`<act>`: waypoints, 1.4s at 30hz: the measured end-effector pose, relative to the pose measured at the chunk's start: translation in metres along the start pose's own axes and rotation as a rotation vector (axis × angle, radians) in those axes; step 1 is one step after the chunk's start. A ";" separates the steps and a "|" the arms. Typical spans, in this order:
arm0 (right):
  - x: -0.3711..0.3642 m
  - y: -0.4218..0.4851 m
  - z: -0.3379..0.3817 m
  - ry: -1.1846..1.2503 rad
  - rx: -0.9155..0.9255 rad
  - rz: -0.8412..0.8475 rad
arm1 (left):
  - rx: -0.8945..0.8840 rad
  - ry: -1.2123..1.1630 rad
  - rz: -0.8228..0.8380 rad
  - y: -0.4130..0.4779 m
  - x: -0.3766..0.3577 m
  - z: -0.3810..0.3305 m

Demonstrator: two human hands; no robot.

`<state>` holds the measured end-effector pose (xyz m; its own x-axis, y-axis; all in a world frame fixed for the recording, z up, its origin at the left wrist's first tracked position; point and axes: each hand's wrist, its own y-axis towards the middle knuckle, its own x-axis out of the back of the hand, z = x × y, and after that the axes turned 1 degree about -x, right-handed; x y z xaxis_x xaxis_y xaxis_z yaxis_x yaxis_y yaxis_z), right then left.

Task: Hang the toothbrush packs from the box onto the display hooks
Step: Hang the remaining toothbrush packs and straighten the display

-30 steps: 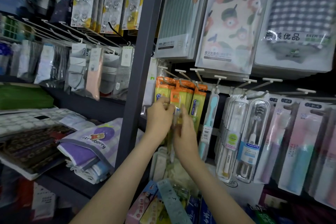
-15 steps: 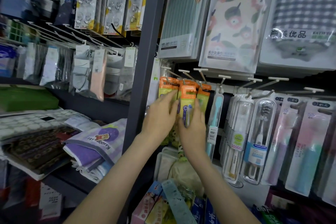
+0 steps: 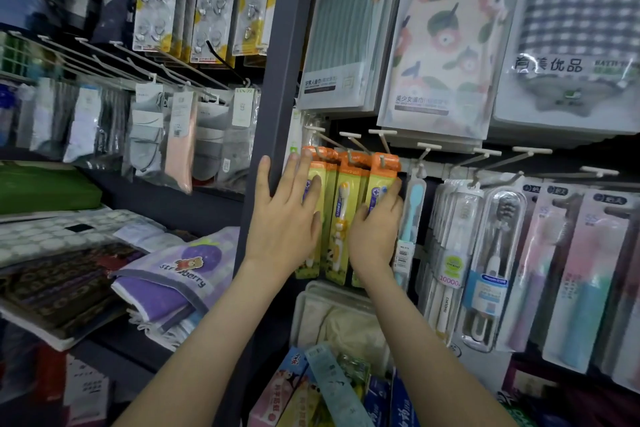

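Observation:
Three rows of orange-topped yellow toothbrush packs hang side by side on white-tipped display hooks. The middle pack shows a white and orange brush. My left hand lies flat with straight fingers on the left pack, and its thumb touches the grey shelf post. My right hand rests against the right pack, fingers lying over its face. Neither hand holds a loose pack.
Blue and clear-cased toothbrushes hang to the right. Packaged towels hang above the hooks. Several colourful boxes lie below my arms, over a white bin. Folded cloths sit on the left shelf.
The pack I held in front of the hooks now hangs in the middle row. Both hands have moved apart and flattened against the outer packs.

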<state>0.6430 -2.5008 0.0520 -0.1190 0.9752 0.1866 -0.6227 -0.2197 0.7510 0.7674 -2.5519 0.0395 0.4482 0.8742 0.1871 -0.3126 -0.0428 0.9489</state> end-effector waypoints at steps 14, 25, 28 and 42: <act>0.053 -0.098 -0.038 -0.123 0.282 0.531 | -0.047 -0.081 0.092 -0.027 0.017 -0.007; 0.086 -0.149 -0.091 -0.491 0.005 1.161 | -0.510 -0.535 0.512 -0.171 0.019 -0.055; 0.096 -0.144 -0.087 -0.458 0.018 1.094 | -0.475 -0.573 0.563 -0.170 0.018 -0.065; 0.137 -0.077 -0.034 -0.100 0.154 1.038 | -0.252 -0.598 0.185 -0.118 0.025 -0.049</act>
<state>0.6482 -2.3493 -0.0023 -0.4686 0.3016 0.8303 -0.1460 -0.9534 0.2639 0.7744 -2.5007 -0.0801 0.7327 0.4415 0.5179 -0.5819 0.0120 0.8132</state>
